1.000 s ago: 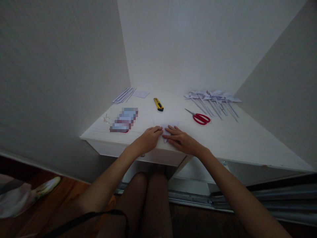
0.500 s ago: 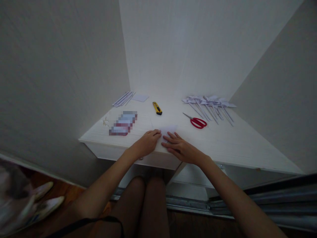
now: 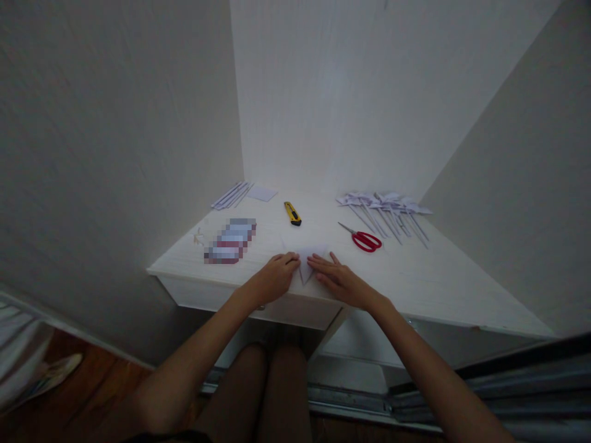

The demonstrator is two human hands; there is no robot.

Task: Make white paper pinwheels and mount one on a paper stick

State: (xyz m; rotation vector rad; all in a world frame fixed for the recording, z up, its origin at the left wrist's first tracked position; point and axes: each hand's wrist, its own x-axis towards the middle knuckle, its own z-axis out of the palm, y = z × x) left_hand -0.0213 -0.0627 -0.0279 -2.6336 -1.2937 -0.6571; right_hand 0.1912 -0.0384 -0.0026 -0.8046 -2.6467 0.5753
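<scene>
A small folded white paper (image 3: 307,261), shaped like a downward-pointing triangle, lies near the front edge of the white desk (image 3: 438,280). My left hand (image 3: 272,280) rests on its left side with the fingers curled and their tips pressing the paper. My right hand (image 3: 339,280) lies on its right side, fingers stretched out flat on the paper and desk. Neither hand lifts the paper off the desk.
Red-handled scissors (image 3: 364,239) lie right of the paper, with several folded paper pinwheels on sticks (image 3: 388,209) behind them. A yellow utility knife (image 3: 292,213) is at mid-desk. Paper strips and a white square (image 3: 240,194) sit back left, a blurred packet (image 3: 229,241) front left.
The folded paper now shows as a clear triangle between my hands, which have parted slightly. The camera has tilted, shifting the desk lower in view.
</scene>
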